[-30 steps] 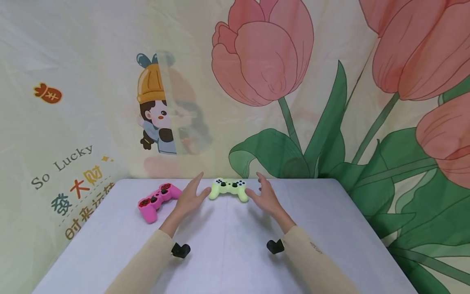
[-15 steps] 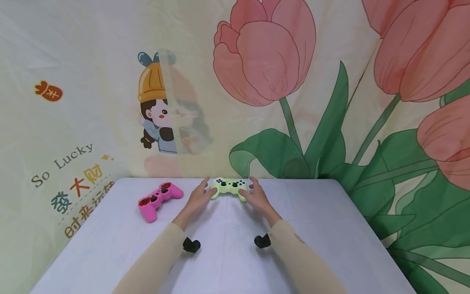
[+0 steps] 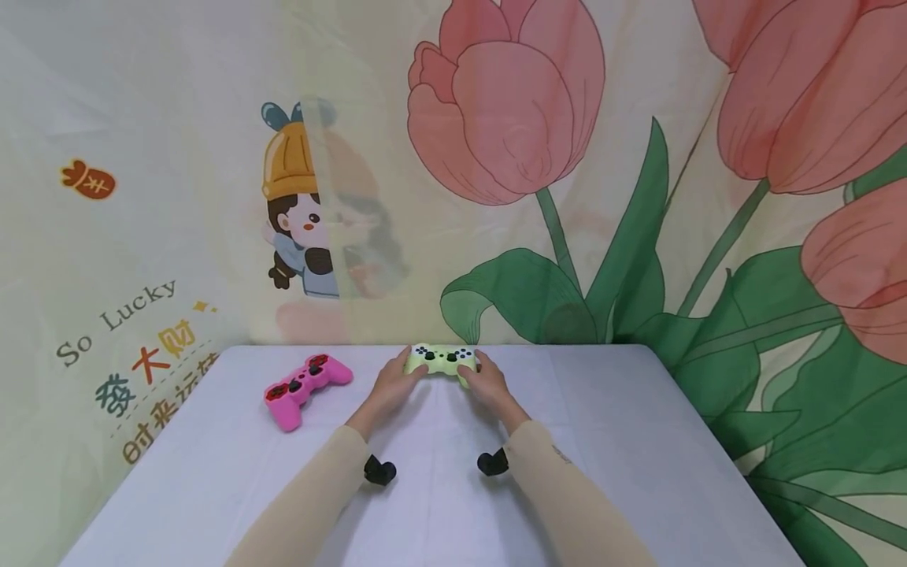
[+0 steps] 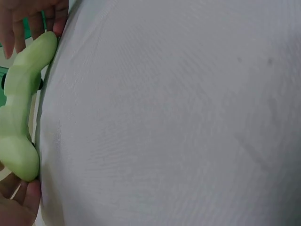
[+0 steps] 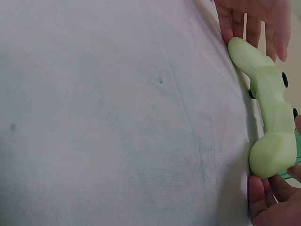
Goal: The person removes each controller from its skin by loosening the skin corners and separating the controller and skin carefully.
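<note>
A light green game controller with black sticks and white button areas is near the back edge of the white-covered table. My left hand holds its left end, the thumb over the grip and the fingers along the outer side. On the opposite end my right hand grips in the same way. In the left wrist view the fingers of the left hand meet the underside of one handle. The right wrist view has the controller edge-on above the cloth, with the right hand at its lower handle.
To the left on the table lies a pink game controller with red button areas, set at a slant. Directly behind the table hangs a printed curtain with tulips. Black wrist mounts stick out from under both sleeves.
Both hands have moved inward from either side of the light green controller and now grip its ends. The controller has stayed at about the same spot; the pink one is unmoved.
</note>
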`<state>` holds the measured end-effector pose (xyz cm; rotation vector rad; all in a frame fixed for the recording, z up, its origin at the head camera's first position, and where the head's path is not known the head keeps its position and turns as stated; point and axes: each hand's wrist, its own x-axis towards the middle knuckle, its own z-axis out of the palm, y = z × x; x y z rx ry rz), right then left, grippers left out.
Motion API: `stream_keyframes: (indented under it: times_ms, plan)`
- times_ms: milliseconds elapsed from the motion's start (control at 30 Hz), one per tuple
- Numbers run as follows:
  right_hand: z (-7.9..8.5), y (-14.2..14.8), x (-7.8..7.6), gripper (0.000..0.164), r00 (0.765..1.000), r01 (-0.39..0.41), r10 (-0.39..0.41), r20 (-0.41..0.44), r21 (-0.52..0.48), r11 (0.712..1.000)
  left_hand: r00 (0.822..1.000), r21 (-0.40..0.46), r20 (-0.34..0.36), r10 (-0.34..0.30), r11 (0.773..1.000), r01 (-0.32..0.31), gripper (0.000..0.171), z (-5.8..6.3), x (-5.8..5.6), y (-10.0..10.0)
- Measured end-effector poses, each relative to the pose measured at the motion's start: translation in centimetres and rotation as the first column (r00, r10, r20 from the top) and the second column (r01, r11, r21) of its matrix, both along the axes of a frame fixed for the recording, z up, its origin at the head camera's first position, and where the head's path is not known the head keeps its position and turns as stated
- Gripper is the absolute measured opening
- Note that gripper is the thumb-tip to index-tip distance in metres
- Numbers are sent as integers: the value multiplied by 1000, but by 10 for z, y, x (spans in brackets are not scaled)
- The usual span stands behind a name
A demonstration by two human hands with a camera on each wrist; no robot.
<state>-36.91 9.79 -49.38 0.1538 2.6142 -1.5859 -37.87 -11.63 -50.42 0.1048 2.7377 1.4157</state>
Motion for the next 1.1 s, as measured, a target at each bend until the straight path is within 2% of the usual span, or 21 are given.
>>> stream_keyframes:
  times_ms: [233,600,700,833,1100]
  plan:
    - [-3,-2,4,68,999,5,-5,-52,0,1000,998,80,-1,59,995,-59,73,1,6,-2]
    - [-2,13,11,57,996,-6,5,-86,-18,1000,997,163,-57,59,985,-49,57,7,20,-1]
    - [0,19,15,53,997,-16,15,-79,-14,1000,995,166,-82,53,985,-38,52,8,24,-1]
    - [6,26,25,50,993,-49,47,-112,-11,999,992,149,-120,30,989,-12,48,9,29,-2]
    - [16,37,48,46,979,-123,123,-165,7,992,986,116,-169,-14,993,34,50,13,46,-5]
